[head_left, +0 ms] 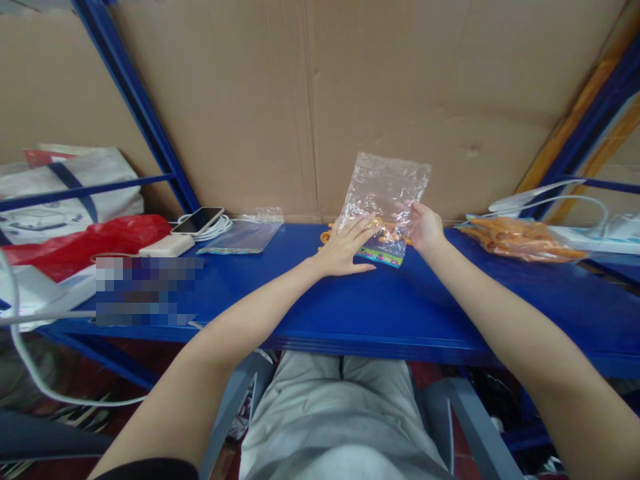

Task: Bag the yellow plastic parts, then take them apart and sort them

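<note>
A clear crinkled plastic bag with a colourful printed strip along its bottom edge (384, 200) stands near the back edge of the blue metal surface (410, 300), roughly at its middle, leaning toward the brown cardboard wall (310, 100) behind. Its long axis runs up and away from the person, with the printed strip nearest them and the open mouth at the top. Inside, low down, lie small orange plastic pieces (387, 232); a few more orange bits show just outside its left lower corner.

The left hand (345, 248) lies flat on the lower left part of the bag, its fingers (361, 227) spread and extended, pressing rather than gripping. The right hand (426, 227) is at the bag's right edge, fingers curled and pinching the plastic there, so the bag sits between the two hands and both touch it; neither is clearly nearer.

Toward the right end of the surface, well apart from the hands, a second clear bag packed with orange pieces (520, 239) lies on its side, with white cables (550, 200) behind it. Left of the hands, an empty flat clear bag with a printed strip (243, 237) lies near the back edge, beside a smartphone (198, 220) resting on a coiled white cable and a white power bank (167, 246). A red plastic bag (90, 241) sits at the left end.
</note>
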`<state>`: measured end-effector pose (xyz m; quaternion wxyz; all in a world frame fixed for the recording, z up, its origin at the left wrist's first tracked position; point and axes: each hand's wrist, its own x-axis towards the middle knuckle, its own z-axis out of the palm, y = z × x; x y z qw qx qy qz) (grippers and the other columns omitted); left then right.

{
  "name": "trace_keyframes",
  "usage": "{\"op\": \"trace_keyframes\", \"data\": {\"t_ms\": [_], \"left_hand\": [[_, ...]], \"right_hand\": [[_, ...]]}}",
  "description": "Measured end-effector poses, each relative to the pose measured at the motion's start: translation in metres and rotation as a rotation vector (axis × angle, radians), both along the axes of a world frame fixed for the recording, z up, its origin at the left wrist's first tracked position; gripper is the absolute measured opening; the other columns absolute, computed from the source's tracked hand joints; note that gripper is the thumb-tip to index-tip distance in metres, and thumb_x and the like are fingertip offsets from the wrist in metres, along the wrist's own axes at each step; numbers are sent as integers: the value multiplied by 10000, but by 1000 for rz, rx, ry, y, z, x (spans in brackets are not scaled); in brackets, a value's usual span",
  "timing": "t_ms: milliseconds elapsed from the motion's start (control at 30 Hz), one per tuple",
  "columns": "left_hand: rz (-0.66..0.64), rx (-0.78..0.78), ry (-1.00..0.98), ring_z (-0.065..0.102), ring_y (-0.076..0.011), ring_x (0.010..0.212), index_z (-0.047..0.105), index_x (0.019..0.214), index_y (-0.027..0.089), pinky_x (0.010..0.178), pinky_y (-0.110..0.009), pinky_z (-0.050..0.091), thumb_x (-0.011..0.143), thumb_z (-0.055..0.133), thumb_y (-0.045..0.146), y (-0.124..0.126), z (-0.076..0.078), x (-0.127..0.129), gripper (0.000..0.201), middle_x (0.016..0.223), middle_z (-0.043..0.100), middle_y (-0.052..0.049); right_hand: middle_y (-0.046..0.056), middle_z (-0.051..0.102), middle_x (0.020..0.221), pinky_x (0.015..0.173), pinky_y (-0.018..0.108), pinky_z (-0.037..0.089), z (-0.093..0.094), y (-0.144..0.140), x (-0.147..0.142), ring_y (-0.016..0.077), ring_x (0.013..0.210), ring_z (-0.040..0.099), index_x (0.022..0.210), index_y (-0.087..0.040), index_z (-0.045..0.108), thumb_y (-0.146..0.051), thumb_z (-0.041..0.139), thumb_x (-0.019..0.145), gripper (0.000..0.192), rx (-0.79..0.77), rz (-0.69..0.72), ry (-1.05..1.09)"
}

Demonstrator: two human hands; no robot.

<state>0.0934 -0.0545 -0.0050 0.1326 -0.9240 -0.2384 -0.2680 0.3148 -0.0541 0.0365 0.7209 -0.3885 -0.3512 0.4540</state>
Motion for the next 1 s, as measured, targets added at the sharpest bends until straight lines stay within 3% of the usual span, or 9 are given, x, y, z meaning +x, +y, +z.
{"op": "trace_keyframes", "data": {"t_ms": [100, 233, 333, 500, 600, 733, 867, 1000], "left_hand": [[16, 31, 82, 250, -312, 1561, 323, 1600, 305, 1255, -619, 91, 965, 568, 346, 3, -2, -1, 682, 1680, 302, -92], [52, 44, 111, 291, -238, 1550, 283, 1610, 337, 1261, -610, 95, 966, 426, 117, 9, -2, -4, 695, 1660, 343, -54], [83, 63, 128, 296, -223, 1546, 236, 1623, 324, 1257, -629, 73, 956, 401, 71, 13, 0, -8, 732, 1651, 351, -70], [166, 142, 152, 265, -281, 1552, 198, 1635, 291, 1241, -673, -17, 894, 588, 130, 19, 10, -20, 852, 1647, 336, -127], [251, 176, 117, 273, -283, 1549, 270, 1619, 289, 1239, -675, -39, 921, 512, 129, 20, 21, -28, 756, 1633, 374, -109], [341, 171, 53, 310, -261, 1538, 367, 1572, 335, 1225, -692, -69, 913, 429, 81, 17, 47, -43, 709, 1595, 458, -44], [413, 198, -94, 253, -262, 1560, 423, 1532, 358, 1204, -676, -155, 922, 430, 122, 8, 89, -66, 654, 1604, 452, -5], [503, 216, -199, 240, -268, 1565, 503, 1470, 233, 1155, -676, -236, 914, 372, 98, -9, 127, -98, 587, 1594, 468, -53]], "right_hand": [[13, 756, 923, 584, 270, 557, -1, 1, -2, 154, 698, 700, 888, -213, 596, -321, 567, 935, 121, 46, 21, -46], [31, 759, 1003, 625, 321, 590, 0, -1, -3, 179, 754, 715, 947, -210, 632, -331, 561, 928, 141, 76, 7, -96], [43, 756, 1066, 602, 313, 586, 1, -2, -2, 177, 744, 718, 970, -208, 657, -305, 549, 916, 155, 76, -17, -123], [40, 741, 1149, 555, 262, 576, -2, 1, 5, 147, 714, 718, 1051, -223, 692, -378, 574, 913, 240, 132, -49, -218], [41, 722, 1219, 561, 258, 588, -5, 3, 6, 143, 725, 729, 1114, -240, 714, -410, 597, 905, 294, 178, -61, -267], [58, 689, 1310, 580, 270, 608, -9, 3, 4, 169, 791, 750, 1170, -255, 734, -497, 622, 896, 382, 248, -67, -391], [87, 656, 1379, 639, 304, 629, -14, 3, 0, 206, 868, 760, 1209, -246, 740, -596, 613, 892, 489, 302, -33, -555], [106, 639, 1410, 844, 434, 629, -22, 5, -1, 277, 1092, 718, 1261, -248, 728, -688, 500, 929, 597, 354, -1, -861]]}}
